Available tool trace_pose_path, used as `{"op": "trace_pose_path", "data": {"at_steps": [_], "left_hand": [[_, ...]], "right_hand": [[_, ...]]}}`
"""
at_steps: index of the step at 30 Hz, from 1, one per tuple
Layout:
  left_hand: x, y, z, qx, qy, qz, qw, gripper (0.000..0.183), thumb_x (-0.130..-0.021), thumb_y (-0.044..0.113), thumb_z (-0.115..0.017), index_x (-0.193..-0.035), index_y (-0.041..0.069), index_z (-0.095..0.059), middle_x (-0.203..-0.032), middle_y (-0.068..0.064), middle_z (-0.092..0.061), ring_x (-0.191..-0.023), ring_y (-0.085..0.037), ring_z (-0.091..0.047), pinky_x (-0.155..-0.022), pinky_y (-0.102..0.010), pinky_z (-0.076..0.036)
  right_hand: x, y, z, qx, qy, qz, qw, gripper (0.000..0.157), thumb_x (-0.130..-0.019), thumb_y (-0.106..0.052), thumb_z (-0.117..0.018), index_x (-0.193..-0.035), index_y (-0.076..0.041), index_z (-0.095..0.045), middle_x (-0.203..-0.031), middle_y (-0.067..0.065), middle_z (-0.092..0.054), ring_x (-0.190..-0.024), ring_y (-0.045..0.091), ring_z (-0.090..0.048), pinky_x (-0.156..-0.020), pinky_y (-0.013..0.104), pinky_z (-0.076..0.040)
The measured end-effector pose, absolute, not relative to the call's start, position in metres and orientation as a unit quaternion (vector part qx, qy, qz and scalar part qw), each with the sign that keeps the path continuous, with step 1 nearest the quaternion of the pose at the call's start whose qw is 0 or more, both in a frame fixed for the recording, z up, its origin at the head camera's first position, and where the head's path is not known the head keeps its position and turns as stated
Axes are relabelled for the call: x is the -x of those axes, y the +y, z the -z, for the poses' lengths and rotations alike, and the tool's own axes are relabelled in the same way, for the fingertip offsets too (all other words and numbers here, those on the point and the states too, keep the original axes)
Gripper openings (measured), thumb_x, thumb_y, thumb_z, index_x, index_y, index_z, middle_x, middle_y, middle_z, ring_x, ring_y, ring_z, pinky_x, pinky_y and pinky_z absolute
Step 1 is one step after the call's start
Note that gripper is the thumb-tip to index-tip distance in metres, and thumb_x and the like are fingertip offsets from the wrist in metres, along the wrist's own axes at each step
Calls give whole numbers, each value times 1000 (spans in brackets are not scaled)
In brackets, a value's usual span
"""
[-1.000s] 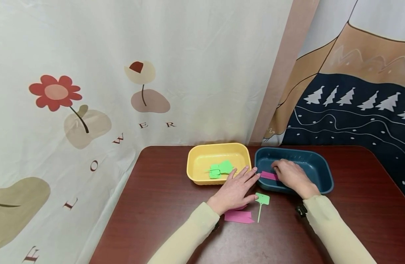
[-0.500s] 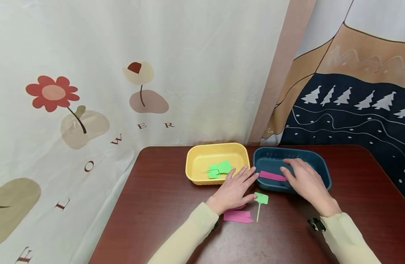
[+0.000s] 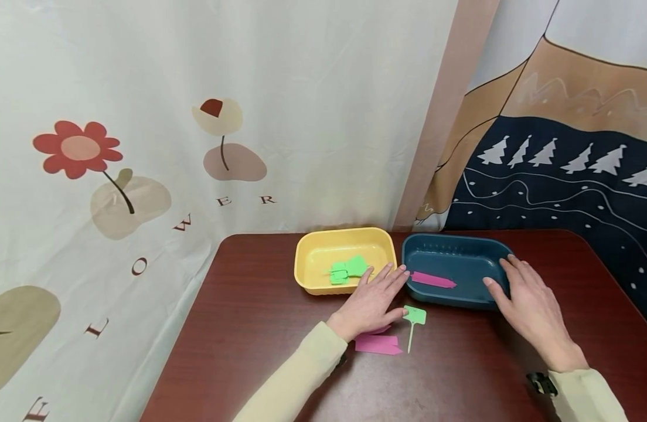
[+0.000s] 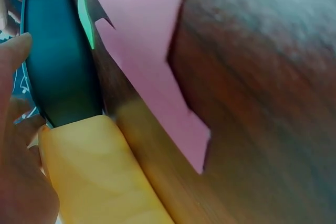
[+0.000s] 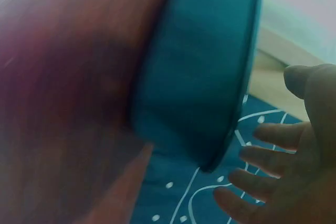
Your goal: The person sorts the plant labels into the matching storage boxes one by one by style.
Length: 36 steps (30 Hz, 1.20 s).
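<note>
My left hand [image 3: 371,302] is spread with straight fingers, its fingertips by the facing ends of a yellow tray [image 3: 313,264] and a dark blue tray [image 3: 476,264]. It holds nothing. Beside its thumb lies a T-shaped green plant label [image 3: 415,316]. Pink labels with pointed ends [image 3: 378,344] rest on the table just below the palm, partly hidden by it. At the blue tray's right end is my right hand [image 3: 534,308], fingers apart and nothing in them. One pink label [image 3: 433,280] lies inside the blue tray, while several green labels [image 3: 357,265] lie in the yellow one.
Both trays stand side by side near the back edge of the brown table [image 3: 260,328]. Behind them hangs a printed curtain [image 3: 323,117] with flowers, letters and white trees.
My right hand has let go of the pink label, leaving it in the blue tray, and has moved right to the tray's end. The left hand has stayed in place.
</note>
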<state>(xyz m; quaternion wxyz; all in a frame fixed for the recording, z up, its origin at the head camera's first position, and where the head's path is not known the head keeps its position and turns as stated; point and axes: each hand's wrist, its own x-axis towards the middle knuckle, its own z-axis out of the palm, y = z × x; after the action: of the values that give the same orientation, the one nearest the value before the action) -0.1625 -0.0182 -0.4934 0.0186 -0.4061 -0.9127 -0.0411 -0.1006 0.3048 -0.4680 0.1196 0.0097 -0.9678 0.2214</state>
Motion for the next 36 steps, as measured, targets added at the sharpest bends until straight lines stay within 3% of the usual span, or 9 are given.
{"op": "trace_pose_path", "data": {"at_steps": [4,9,14,20,24,28,33,36], "left_hand": [[162,-20,493,405,-914,34,23,85,-101,60,-54,-166,16,-24,-172,0,-20,-159,-22,-9,-123,-60,-14],[158,-26,490,432,-899,37,61,76,-102,55,-55,-163,13,-35,-172,-5,-21,-160,-26,-8,-124,-58,-14],[149,-39,484,477,-873,42,93,66,-104,46,-58,-158,9,-44,-169,-11,-29,-157,-31,-20,-124,-45,-21],[137,-58,484,507,-854,34,115,58,-104,42,-61,-150,8,-54,-157,-9,-49,-148,-27,-42,-122,-37,-28],[128,-67,489,508,-851,43,123,45,-102,38,-65,-138,11,-66,-141,-7,-63,-133,-23,-57,-113,-36,-42],[120,-74,494,481,-870,39,104,40,-101,41,-67,-129,14,-70,-124,-2,-67,-114,-17,-63,-98,-32,-51],[112,-80,497,437,-896,4,77,40,-99,49,-67,-122,17,-73,-106,2,-61,-94,-14,-60,-80,-29,-52],[111,-82,498,425,-902,-7,74,37,-99,50,-67,-115,18,-76,-102,2,-59,-90,-14,-58,-76,-28,-51]], "right_hand": [[99,314,474,20,-971,-222,84,86,-106,-51,-50,-152,18,-29,-160,40,-21,-146,60,-18,-102,82,-22],[98,319,480,27,-974,-216,63,93,-105,-54,-49,-151,22,-24,-159,44,-15,-145,63,-15,-102,82,-24],[97,321,487,19,-977,-208,53,95,-106,-54,-48,-152,24,-18,-158,47,-11,-145,64,-12,-106,79,-22],[96,321,491,9,-977,-207,43,94,-107,-53,-45,-152,23,-15,-158,46,-9,-147,62,-10,-108,79,-19],[94,322,492,3,-977,-209,40,93,-107,-53,-45,-152,23,-15,-159,46,-8,-147,62,-9,-108,78,-18],[94,323,493,4,-977,-212,29,94,-108,-53,-43,-153,23,-13,-159,46,-3,-147,62,-7,-109,78,-17],[93,322,493,3,-977,-214,18,94,-108,-54,-41,-153,23,-11,-160,45,0,-147,62,-6,-108,79,-17],[93,322,492,2,-977,-213,16,94,-108,-53,-41,-153,23,-11,-159,45,0,-147,62,-6,-108,79,-16]]}}
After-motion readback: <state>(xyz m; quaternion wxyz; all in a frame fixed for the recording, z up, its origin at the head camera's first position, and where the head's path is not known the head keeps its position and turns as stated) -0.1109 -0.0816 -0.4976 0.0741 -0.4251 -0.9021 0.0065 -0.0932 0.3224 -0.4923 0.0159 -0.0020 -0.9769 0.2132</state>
